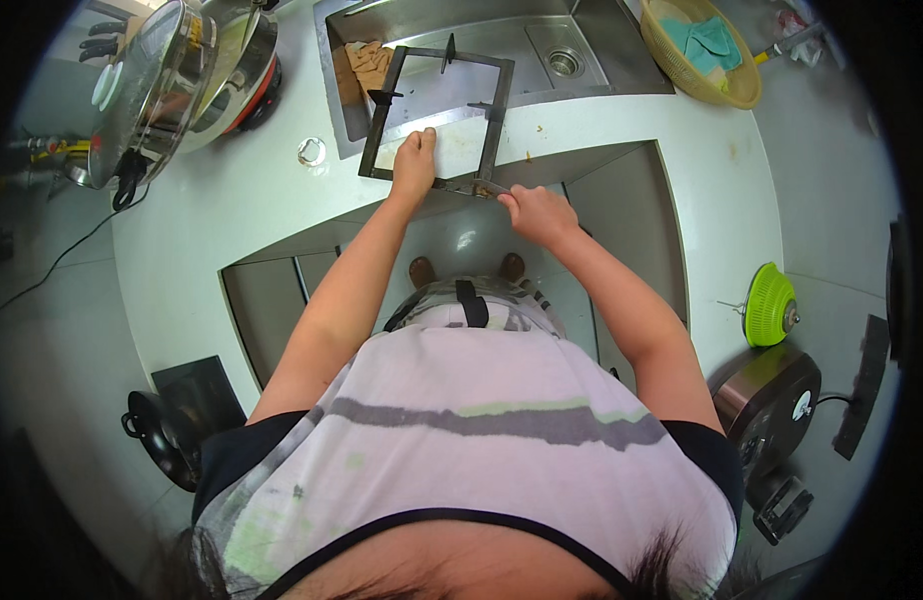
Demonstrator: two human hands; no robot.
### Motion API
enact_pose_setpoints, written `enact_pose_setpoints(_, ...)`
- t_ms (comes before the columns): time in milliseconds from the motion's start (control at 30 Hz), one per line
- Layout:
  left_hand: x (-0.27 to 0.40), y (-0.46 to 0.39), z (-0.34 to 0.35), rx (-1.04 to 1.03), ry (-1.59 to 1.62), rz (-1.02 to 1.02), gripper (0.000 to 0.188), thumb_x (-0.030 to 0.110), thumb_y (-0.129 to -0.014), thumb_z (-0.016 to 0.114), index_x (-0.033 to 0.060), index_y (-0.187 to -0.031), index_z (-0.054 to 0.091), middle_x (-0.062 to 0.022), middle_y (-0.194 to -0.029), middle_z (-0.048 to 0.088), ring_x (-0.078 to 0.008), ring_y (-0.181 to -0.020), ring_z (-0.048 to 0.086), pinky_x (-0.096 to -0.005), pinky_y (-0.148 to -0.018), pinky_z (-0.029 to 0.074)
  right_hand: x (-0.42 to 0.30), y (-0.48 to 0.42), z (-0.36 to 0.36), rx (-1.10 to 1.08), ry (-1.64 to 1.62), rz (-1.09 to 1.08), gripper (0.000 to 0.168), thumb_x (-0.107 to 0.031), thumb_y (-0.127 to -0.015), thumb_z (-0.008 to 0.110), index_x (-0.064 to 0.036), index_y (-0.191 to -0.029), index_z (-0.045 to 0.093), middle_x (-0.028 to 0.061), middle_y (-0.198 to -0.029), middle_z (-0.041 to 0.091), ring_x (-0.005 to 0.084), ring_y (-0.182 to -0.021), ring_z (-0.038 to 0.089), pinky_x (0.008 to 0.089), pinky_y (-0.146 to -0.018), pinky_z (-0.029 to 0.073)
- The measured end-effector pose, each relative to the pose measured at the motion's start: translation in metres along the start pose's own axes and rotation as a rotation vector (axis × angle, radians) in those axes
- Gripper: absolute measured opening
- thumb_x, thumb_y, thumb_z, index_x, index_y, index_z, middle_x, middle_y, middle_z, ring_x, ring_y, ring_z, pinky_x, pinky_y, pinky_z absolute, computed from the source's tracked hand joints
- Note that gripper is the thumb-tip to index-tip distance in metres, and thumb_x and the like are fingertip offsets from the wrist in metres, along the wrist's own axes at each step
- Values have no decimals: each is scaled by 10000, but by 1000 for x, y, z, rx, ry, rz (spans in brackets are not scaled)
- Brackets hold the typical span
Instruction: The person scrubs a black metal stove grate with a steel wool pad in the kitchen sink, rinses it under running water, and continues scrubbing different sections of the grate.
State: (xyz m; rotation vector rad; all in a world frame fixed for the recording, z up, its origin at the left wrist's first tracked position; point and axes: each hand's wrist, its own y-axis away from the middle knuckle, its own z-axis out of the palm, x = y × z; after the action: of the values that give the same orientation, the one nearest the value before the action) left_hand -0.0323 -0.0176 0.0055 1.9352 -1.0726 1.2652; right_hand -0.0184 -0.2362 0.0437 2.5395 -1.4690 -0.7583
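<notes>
My left hand [415,166] grips the near bar of a square black metal pan support [499,112], the kind from a gas stove. The frame slants over the front edge of the stainless steel sink [499,64], with short prongs on its sides. Between the fingers of my right hand [540,212] is a small flat metal scraper or blade [493,187]. Its tip touches the near right corner of the frame, where brownish grime shows. Most of the tool's handle is hidden in my fist.
A brown cloth [369,66] lies in the sink's left end. A yellow basket [694,67] with a teal cloth [703,43] stands right of it. Pots with a glass lid [143,90] are at left. Bits of debris [539,128] and a sink strainer [311,151] lie on the white counter [259,199].
</notes>
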Motion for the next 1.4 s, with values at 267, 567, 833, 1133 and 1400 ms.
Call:
enact_pose_setpoints(267, -1, -6, 6, 47, -68, 24, 444, 358, -959, 442, -19, -725, 467, -119, -617, 450, -195, -611, 401, -371, -622, 377, 9, -16, -3, 115, 15, 7, 363, -391, -921, 455, -75, -875, 629, 184, -788, 654, 376, -766, 639, 476, -669, 509)
enact_pose_setpoints(567, 0, -15, 15, 55, 73, -41, 423, 344, -964, 434, -22, -766, 507, -95, -634, 483, -184, -620, 420, -346, -635, 389, 13, -18, -2, 123, 17, -21, 361, -383, -926, 448, -68, -864, 614, 188, -787, 652, 380, -754, 638, 484, -671, 505)
enact_pose_setpoints(833, 5, -15, 17, 91, 23, 3, 420, 340, -960, 434, -26, -765, 503, -160, -660, 510, -248, -627, 456, -373, -651, 394, 22, -23, 1, 123, 39, -2, 366, -396, -922, 456, -77, -860, 625, 186, -774, 652, 384, -735, 638, 478, -660, 508)
enact_pose_setpoints(1133, 7, -21, 20, 98, 57, -31, 435, 347, -956, 442, -25, -732, 472, -166, -644, 493, -254, -627, 446, -380, -649, 392, 23, -32, -3, 135, 26, -29, 383, -406, -919, 449, -71, -843, 620, 193, -738, 641, 400, -720, 625, 492, -661, 496)
enact_pose_setpoints(1400, -2, -24, 24, 131, 14, 91, 432, 341, -955, 442, -20, -720, 470, -160, -617, 472, -256, -605, 437, -388, -634, 390, 24, -44, -13, 162, 62, -45, 379, -411, -918, 439, -85, -863, 623, 190, -739, 642, 398, -729, 625, 500, -662, 493)
